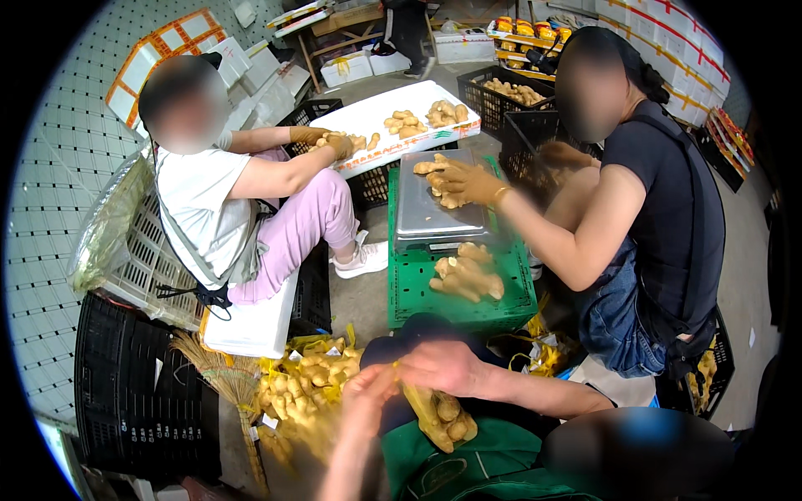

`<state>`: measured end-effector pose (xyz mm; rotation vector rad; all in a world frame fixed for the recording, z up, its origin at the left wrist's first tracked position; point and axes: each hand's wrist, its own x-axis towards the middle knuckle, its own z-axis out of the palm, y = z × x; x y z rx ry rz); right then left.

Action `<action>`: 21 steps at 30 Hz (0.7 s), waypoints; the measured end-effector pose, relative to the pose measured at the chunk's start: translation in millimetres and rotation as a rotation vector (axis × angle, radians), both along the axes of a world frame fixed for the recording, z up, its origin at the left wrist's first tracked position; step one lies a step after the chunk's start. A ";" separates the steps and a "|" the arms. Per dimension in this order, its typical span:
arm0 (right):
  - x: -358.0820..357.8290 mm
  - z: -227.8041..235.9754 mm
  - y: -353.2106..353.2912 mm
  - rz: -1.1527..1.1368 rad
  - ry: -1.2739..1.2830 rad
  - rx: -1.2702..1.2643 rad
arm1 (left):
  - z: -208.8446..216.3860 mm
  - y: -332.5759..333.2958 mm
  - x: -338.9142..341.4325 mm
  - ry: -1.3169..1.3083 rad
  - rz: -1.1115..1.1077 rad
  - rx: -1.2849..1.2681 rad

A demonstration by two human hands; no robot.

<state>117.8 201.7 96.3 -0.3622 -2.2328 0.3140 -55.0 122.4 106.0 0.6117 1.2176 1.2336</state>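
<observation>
My right hand (444, 366) reaches in from the right and curls over the top end of a knobbly yellow ginger root (441, 417), held above my green apron (468, 468). My left hand (369, 394), blurred by motion, grips the same root's upper end from the left. A pile of ginger in yellow mesh (305, 376) lies just left of my hands.
A green crate (418, 288) ahead carries a metal scale (439, 204) and loose ginger (468, 277). A seated person's gloved hand (464, 179) rests on ginger on the scale. Another person on the left handles ginger in a white tray (376, 113). A straw broom (225, 376) and black crates (138, 401) stand at left.
</observation>
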 end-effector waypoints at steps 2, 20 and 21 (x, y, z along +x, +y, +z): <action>-0.6 -2.7 5.7 0.072 -0.005 -0.207 | -2.5 -0.4 2.0 0.179 0.025 0.054; -19.9 -28.2 -0.5 -0.060 0.528 -1.076 | -45.4 18.3 46.6 -0.064 0.071 0.235; -21.1 -25.2 5.1 -0.054 0.580 -1.102 | -40.0 18.2 47.9 -0.033 0.043 0.224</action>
